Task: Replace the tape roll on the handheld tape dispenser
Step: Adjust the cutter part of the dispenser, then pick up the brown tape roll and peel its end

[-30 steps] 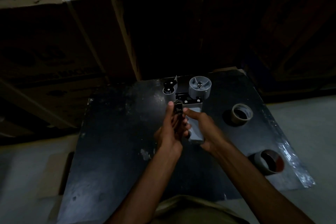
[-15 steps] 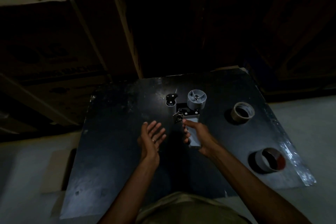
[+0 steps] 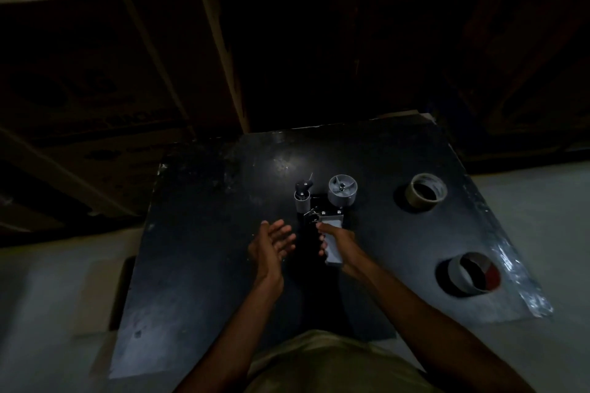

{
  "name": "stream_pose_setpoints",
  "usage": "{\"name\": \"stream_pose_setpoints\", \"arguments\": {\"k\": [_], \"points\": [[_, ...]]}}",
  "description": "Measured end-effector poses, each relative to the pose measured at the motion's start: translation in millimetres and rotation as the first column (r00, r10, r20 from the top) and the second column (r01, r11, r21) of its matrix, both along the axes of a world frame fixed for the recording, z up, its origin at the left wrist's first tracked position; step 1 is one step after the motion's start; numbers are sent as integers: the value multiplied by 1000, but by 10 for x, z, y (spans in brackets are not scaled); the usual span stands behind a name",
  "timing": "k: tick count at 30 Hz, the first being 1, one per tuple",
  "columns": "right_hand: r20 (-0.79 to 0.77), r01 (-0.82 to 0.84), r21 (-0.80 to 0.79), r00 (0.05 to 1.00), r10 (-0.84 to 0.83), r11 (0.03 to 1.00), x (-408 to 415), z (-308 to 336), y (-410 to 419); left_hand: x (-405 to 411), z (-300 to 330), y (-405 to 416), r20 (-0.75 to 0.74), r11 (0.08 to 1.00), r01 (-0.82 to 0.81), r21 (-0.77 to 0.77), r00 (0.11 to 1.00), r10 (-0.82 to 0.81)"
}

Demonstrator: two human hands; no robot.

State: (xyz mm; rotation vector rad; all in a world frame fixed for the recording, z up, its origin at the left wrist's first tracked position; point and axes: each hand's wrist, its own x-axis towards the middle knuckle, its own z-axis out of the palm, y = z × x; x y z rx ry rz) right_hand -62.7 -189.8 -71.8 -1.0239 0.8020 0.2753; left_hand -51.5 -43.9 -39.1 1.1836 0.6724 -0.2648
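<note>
A grey handheld tape dispenser (image 3: pixel 332 220) lies on the black board (image 3: pixel 207 233), its bare roll hub (image 3: pixel 342 190) and small roller (image 3: pixel 302 196) pointing away from me. My right hand (image 3: pixel 340 242) grips the dispenser's grey handle. Just left of the handle hovers my left hand (image 3: pixel 271 244), palm turned up, fingers spread, holding nothing. A brownish tape roll (image 3: pixel 426 191) rests on the board at the far right. A second roll with a grey and red inside (image 3: pixel 472 276) lies nearer me on the right.
Large cardboard boxes (image 3: pixel 111 73) rise behind and left of the board. The board's right edge (image 3: pixel 510 265) is wrapped in shiny film. Pale floor (image 3: pixel 48 313) surrounds the board. The scene is very dim.
My left hand has let go of the dispenser and drawn back to the left with its fingers spread. The right hand keeps hold of the handle, and the dispenser has come down onto the board.
</note>
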Motion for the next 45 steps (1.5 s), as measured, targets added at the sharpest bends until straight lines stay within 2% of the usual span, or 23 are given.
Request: {"name": "stream_pose_setpoints", "arguments": {"k": [8, 12, 14, 17, 19, 20, 22, 24, 27, 31, 39, 45], "points": [[-12, -28, -39, 1000, 28, 999, -50, -164, -80, -16, -21, -123, -27, 994, 110, 1, 994, -110], [-44, -146, -156, 989, 141, 977, -110, -174, -194, -38, -63, -168, -20, 992, 122, 2, 992, -122], [-61, -211, -276, 977, 203, 938, -150, -101, -292, -44, -96, -192, -21, 990, 142, 0, 990, -142], [-128, -260, -475, 966, 226, 841, -119, -59, -509, -76, -110, -237, -18, 988, 152, -1, 988, -152], [-113, -191, -587, 982, 154, 787, -85, -115, -746, -108, -93, -266, -11, 988, 155, 0, 988, -155], [-91, -142, -671, 990, 109, 727, -83, -175, -896, -130, -83, -280, -8, 987, 160, 1, 987, -160], [-54, -69, -841, 998, 44, 537, -107, -110, -1154, -170, -71, -312, -5, 985, 171, 5, 985, -171], [-2, -4, -929, 1000, 5, 371, -134, 46, -1359, -211, -64, -352, -4, 984, 177, 13, 984, -177], [-133, -141, -957, 990, 49, 255, -126, 68, -1654, -273, -63, -414, 7, 984, 178, 28, 984, -178], [-213, -251, -936, 962, 171, 247, -88, -40, -1885, -330, -82, -497, 11, 979, 200, 28, 980, -201], [-193, -235, -937, 966, 174, 261, -72, -64, -1987, -473, 11, -632, 51, 981, 192, 28, 980, -194], [-83, -138, -956, 974, 209, 260, -195, -2, -1907, -471, 101, -719, 73, 979, 203, 25, 976, -205]]}}
